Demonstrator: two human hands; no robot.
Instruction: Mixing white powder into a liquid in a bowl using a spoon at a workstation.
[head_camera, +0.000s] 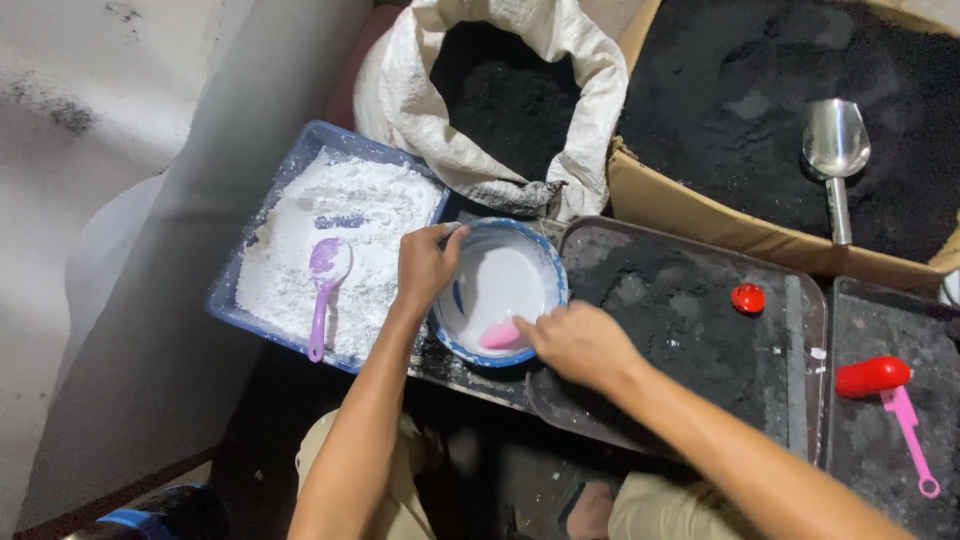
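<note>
A blue-rimmed bowl (500, 285) holding white liquid sits between a blue tray and a dark tray. My left hand (425, 262) grips the bowl's left rim with thumb and fingers. My right hand (578, 343) is at the bowl's lower right edge, closed on a pink spoon (500, 335) whose head lies in the white liquid. A purple spoon (324, 290) rests in white powder in the blue tray (225, 300).
A white sack (590, 90) of black powder stands behind the bowl. A cardboard box (680, 205) of black powder holds a metal scoop (836, 150). A dark tray (800, 330) carries black powder and a red cap (747, 298). A red object with pink handle (885, 385) lies right.
</note>
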